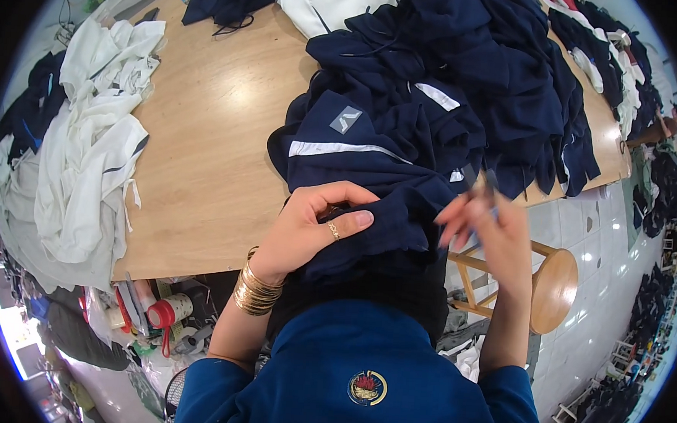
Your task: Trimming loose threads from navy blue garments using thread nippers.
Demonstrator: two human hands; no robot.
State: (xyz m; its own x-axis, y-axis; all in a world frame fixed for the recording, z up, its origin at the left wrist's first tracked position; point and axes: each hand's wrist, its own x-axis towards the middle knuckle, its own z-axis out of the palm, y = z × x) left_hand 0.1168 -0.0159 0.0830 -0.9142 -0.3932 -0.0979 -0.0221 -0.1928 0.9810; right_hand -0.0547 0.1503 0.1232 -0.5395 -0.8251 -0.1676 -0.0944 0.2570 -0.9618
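My left hand [307,224], with a ring and several gold bangles at the wrist, pinches the near edge of a navy garment [400,207] between thumb and fingers. That garment has a white stripe and a small grey patch, and it hangs over the table's front edge towards my lap. Just right of the cloth is my right hand [494,231], smeared by motion. Its fingers are closed round thread snips [481,182], whose two dark blades point away from me and look apart. The snips' handle is mostly hidden in the hand.
A large heap of navy garments [484,58] covers the right of the wooden table [213,121]. White garments [89,145] hang over its left edge. A round wooden stool [556,290] stands at the right. A red-lidded cup [166,312] sits below the table's front edge.
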